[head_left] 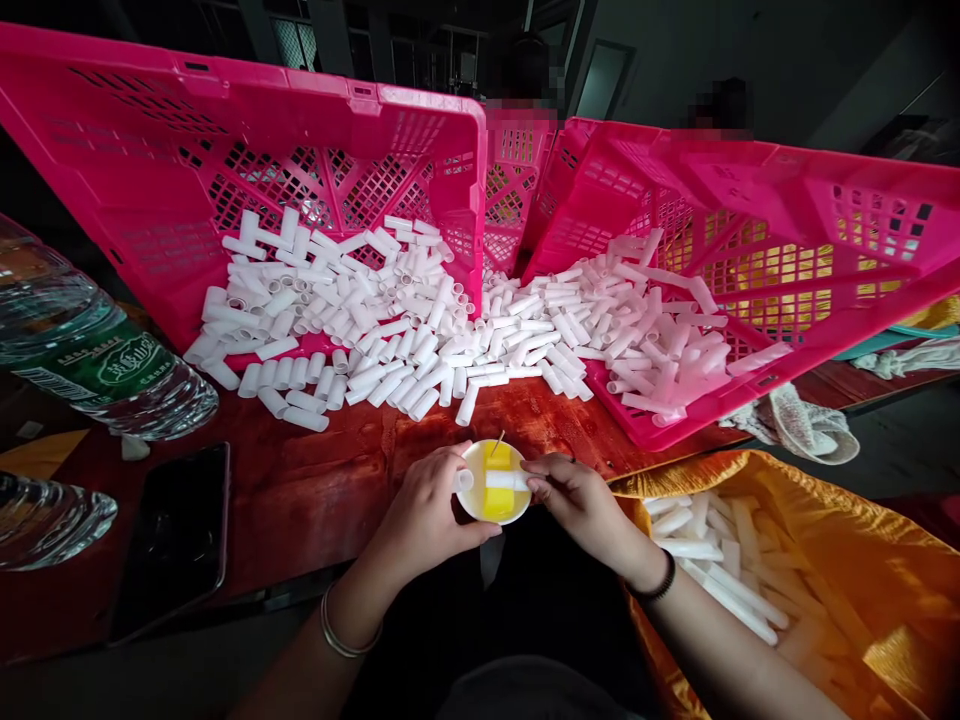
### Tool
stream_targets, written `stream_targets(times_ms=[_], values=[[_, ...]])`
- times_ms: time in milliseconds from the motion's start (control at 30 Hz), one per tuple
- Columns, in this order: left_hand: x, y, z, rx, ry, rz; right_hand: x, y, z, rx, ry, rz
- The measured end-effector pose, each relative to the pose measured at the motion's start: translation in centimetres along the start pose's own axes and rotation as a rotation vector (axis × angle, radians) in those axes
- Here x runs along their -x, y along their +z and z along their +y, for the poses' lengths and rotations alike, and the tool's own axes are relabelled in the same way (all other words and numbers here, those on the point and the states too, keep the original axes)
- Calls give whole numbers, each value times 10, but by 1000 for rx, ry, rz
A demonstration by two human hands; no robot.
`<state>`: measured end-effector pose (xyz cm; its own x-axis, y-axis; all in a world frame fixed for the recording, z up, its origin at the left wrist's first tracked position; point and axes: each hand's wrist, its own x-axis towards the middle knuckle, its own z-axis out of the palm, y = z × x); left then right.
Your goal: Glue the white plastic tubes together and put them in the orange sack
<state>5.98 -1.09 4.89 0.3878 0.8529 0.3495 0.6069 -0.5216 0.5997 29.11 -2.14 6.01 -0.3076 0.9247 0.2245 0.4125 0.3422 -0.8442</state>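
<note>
My left hand [435, 505] is closed around a small white bowl [468, 498], with a short white tube [464, 481] also between its fingers at the rim. Inside the bowl lies a yellow block [498, 503], and a thin stick [497, 440] pokes up at its far side. My right hand [574, 495] pinches one end of another white tube [505, 480], held level over the yellow block. I cannot tell whether that tube touches the block. Behind the bowl, many more white tubes [405, 365] are heaped on the red-brown table [330, 480].
Two pink crates [431, 115] [787, 165] lie on their sides, tubes spilling out. At left are a large water bottle [112, 350], a second bottle [52, 520] and a phone [176, 535]. An orange sack [840, 510] at right holds longer white tubes [739, 590]. People sit beyond the crates.
</note>
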Motion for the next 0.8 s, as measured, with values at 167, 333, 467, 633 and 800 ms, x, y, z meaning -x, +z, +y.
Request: stream_targets(times_ms=[167, 333, 467, 633, 800], values=[[-1, -1, 1, 1, -6, -1, 6, -2, -1, 167, -252, -10], [0, -1, 1, -1, 1, -9, 8, 2, 0, -35, -51, -1], [-1, -1, 2, 0, -5, -19, 9, 4, -1, 138, -213, 41], [-1, -1, 2, 3, -11, -25, 9, 6, 0, 77, -253, 52], [0, -1, 1, 12, -18, -37, 10, 5, 0, 70, -114, 67]])
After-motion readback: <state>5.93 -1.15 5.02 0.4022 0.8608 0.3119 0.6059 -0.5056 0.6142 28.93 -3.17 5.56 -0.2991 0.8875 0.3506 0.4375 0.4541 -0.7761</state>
